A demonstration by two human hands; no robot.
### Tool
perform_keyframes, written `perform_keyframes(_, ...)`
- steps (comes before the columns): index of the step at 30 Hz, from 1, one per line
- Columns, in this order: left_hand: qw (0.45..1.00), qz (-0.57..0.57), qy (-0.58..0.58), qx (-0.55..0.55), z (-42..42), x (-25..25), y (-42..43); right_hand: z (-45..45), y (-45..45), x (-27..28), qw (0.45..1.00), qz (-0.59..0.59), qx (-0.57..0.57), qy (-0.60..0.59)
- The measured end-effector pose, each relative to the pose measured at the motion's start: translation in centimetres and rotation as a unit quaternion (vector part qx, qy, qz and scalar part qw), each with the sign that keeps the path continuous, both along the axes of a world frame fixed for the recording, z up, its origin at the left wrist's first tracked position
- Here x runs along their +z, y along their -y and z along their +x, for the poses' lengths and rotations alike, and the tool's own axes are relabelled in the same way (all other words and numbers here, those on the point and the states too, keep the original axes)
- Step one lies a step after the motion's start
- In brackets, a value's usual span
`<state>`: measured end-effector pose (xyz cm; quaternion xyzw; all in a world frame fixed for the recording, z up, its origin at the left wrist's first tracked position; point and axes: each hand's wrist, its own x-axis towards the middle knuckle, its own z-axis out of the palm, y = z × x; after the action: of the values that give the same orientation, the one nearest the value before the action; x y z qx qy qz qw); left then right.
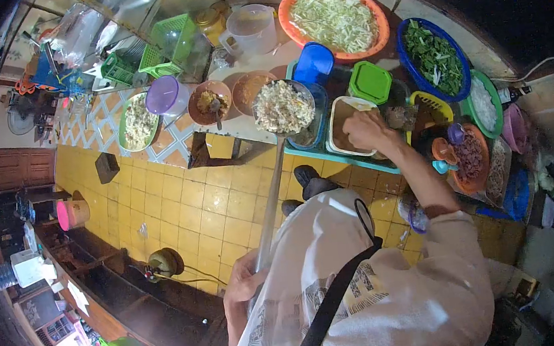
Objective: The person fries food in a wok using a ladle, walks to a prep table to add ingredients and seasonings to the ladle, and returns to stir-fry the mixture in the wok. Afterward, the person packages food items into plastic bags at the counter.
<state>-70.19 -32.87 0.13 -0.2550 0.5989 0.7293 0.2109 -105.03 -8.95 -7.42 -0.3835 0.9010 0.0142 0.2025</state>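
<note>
My left hand (242,280) is closed round the lower end of a long handle (272,203). At the handle's far end, a round ladle or strainer full of pale, chopped food (283,108) is level above the counter edge. My right hand (367,129) reaches into a white square tub (342,141) with brownish contents. Its fingers are bent together, and anything between them is hidden. Behind the tub are a green-lidded box (370,82) and a blue-lidded container (313,64).
Shredded cabbage fills an orange basin (286,22); leafy greens lie in a blue basin (403,47). Brown bowls (210,103), a purple-lidded tub (163,96) and a green-rimmed plate (122,131) stand left. A gas cylinder (164,262) is on the yellow floor.
</note>
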Motion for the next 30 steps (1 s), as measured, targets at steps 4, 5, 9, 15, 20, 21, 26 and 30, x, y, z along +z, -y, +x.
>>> perform_keyframes(4,1.0,0.006,-0.006,-0.016,0.0,-0.8,0.7,-0.2,-3.4,2.9,0.99,-0.115,-0.048,0.068)
perform_keyframes(5,1.0,0.007,-0.002,-0.022,-0.1,-0.9,0.9,-0.1,-4.0,3.7,0.984,-0.143,-0.061,0.083)
perform_keyframes(9,1.0,0.005,-0.011,0.0,-0.7,-0.7,0.8,0.6,-5.0,5.4,0.969,-0.174,-0.126,0.119)
perform_keyframes(15,0.999,-0.002,-0.03,-0.046,-1.6,-0.3,1.5,1.3,-5.9,4.8,0.97,-0.197,-0.108,0.093)
perform_keyframes(20,0.998,0.025,-0.038,-0.039,-1.8,-0.2,1.5,1.5,-5.7,5.7,0.971,-0.188,-0.117,0.089)
perform_keyframes(21,0.998,0.014,-0.035,-0.047,-1.7,-0.3,1.6,1.5,-5.6,6.1,0.971,-0.184,-0.121,0.094)
perform_keyframes(26,0.999,0.01,-0.03,-0.044,-1.2,-0.6,1.8,1.2,-6.0,5.8,0.972,-0.182,-0.115,0.098)
perform_keyframes(30,0.998,0.025,-0.028,-0.041,-1.1,-0.5,1.7,1.2,-5.7,6.7,0.972,-0.18,-0.116,0.099)
